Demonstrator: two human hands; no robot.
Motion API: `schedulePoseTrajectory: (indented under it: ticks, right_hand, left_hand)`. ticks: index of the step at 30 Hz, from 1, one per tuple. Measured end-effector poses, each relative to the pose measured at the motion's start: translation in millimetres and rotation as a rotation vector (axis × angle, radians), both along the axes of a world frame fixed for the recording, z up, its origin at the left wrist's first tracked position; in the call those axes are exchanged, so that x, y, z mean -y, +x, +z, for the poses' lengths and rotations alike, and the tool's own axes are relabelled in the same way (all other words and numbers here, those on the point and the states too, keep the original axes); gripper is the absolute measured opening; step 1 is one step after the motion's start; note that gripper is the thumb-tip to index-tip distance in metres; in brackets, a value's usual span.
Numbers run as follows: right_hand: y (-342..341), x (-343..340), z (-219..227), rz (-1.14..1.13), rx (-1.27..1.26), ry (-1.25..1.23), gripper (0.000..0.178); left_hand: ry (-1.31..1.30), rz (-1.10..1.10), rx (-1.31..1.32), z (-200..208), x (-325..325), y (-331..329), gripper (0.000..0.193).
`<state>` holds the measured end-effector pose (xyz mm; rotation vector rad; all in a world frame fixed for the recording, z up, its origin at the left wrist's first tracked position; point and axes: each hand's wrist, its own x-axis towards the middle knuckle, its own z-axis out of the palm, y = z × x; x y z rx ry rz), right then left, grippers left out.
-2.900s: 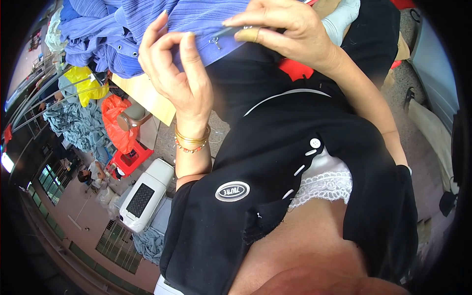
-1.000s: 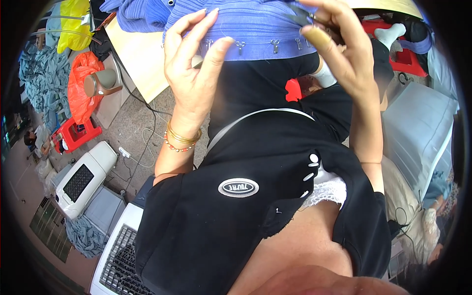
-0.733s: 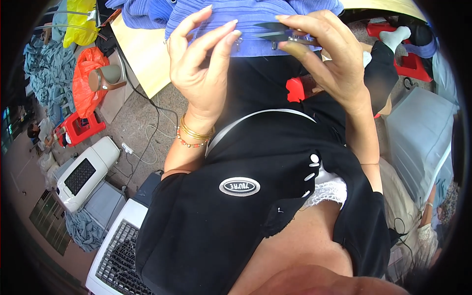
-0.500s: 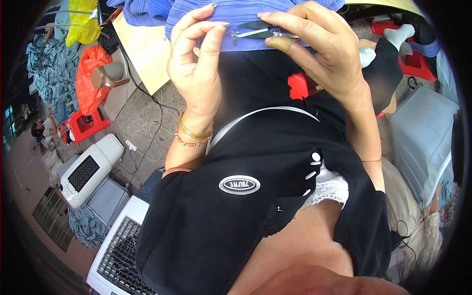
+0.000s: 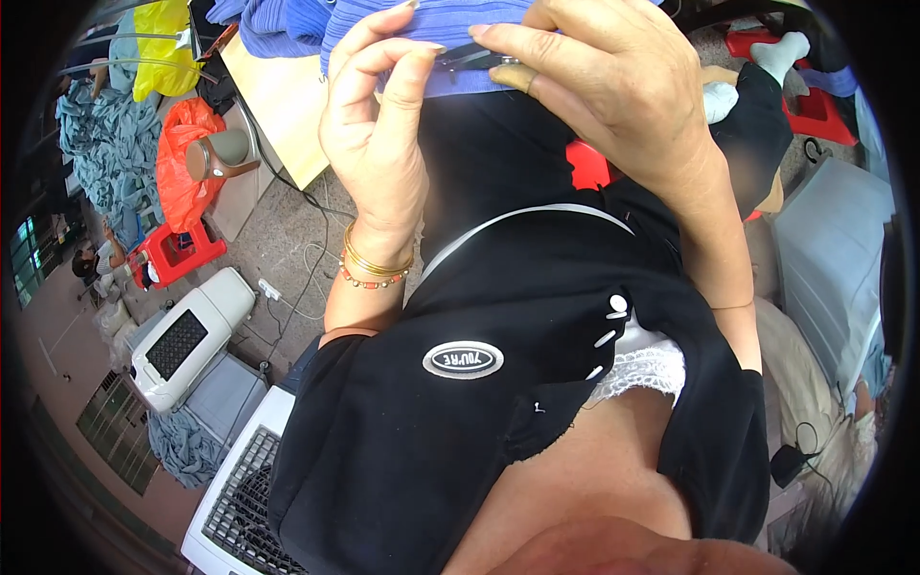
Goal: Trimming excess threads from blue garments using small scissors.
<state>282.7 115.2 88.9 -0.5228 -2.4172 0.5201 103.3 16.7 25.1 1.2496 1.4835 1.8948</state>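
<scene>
Ribbed violet-blue fabric (image 5: 450,17) lies across the top of the view, above my black-clad lap. In front of it my right hand (image 5: 623,91) grips a pair of thread snips (image 5: 470,57), the dark blades pointing left. My left hand (image 5: 374,144) is raised beside the blade tips, its thumb and index finger pressed together and the other fingers partly curled. What lies in that pinch is too small to make out. Fingers cover the handle end of the snips.
A pale wooden board (image 5: 278,105) is left of the fabric. Beyond it are a red plastic bag (image 5: 187,163), a red stool (image 5: 187,254) and heaped grey-blue cloth (image 5: 105,144). Cables cross the floor near a white air cooler (image 5: 192,335). White-socked feet (image 5: 781,56) show at right.
My right hand has moved left with the snips, bringing them closer to my left fingertips. The snips' blades look closer together. The whole view has shifted slightly.
</scene>
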Motion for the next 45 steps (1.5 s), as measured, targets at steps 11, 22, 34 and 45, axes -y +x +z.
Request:
schedulePoseTrajectory:
  ticks: [11,22,34,45]
  right_hand:
    - [20,-16,-25,-0.067,-0.484,-0.508,0.029]
    - [46,-8,-54,-0.065,-0.432,-0.414,0.039]
    - [39,-8,-50,-0.032,-0.362,-0.226,0.034]
    - [40,-6,-57,-0.017,-0.415,-0.336,0.035]
  left_hand:
    - [-0.016,0.088,-0.635,15,3,9,0.019]
    - [0.001,0.265,-1.149,8,-2,19,0.031]
    - [-0.023,0.231,-1.165,14,-2,15,0.012]
    - [-0.141,0.191,-1.031,8,7,20,0.042]
